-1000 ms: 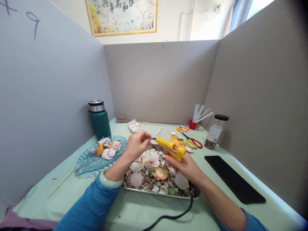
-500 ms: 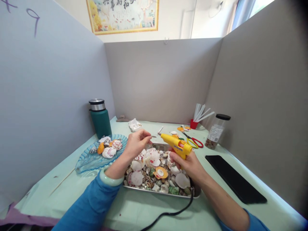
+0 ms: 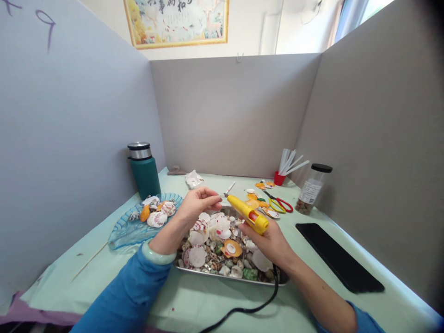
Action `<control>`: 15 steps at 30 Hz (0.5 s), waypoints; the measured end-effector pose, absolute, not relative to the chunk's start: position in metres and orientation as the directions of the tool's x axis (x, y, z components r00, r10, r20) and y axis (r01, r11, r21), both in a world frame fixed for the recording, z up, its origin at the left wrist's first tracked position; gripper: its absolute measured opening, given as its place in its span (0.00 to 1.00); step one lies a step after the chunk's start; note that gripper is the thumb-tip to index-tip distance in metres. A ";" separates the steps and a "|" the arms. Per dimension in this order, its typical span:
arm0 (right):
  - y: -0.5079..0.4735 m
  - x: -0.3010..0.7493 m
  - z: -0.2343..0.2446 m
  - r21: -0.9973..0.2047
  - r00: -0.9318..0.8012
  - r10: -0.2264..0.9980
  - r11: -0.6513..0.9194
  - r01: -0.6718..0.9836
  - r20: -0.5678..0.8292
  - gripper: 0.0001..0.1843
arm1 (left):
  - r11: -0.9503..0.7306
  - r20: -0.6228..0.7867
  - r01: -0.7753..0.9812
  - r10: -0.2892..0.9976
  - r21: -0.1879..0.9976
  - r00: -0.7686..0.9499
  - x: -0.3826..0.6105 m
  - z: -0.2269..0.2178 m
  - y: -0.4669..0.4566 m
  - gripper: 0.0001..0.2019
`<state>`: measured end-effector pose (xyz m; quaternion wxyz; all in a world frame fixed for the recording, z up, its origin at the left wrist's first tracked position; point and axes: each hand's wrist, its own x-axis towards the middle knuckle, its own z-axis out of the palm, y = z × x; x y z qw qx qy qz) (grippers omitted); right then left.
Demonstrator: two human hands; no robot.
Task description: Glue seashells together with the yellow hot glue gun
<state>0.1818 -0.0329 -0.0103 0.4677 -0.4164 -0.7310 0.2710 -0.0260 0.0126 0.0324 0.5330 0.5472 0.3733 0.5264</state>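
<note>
My right hand [image 3: 268,241] grips a yellow glue gun [image 3: 247,213] whose nozzle points left toward my left hand. My left hand [image 3: 197,203] hovers above the metal tray [image 3: 229,275], fingers pinched on something small that I cannot make out, right at the gun's tip. The tray under both hands is full of mixed seashells [image 3: 222,240]: white, orange, green and speckled. The gun's black cord [image 3: 255,305] runs down off the table's front edge.
A blue glass dish [image 3: 128,229] with several shells lies left, a teal flask [image 3: 144,170] behind it. At right are red-handled scissors [image 3: 279,202], a red cup of glue sticks [image 3: 281,173], a jar [image 3: 310,188] and a black phone [image 3: 338,256]. Grey partitions enclose the table.
The glue gun has tilted down and its nozzle has come back close to my left fingers. My left hand has stayed above the tray, shifting slightly right.
</note>
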 end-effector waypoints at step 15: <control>-0.039 0.180 -0.005 -0.522 -0.348 0.733 0.668 0.530 0.584 0.09 | -0.142 0.170 -0.148 0.966 0.979 0.195 -0.028 0.027 0.017 0.13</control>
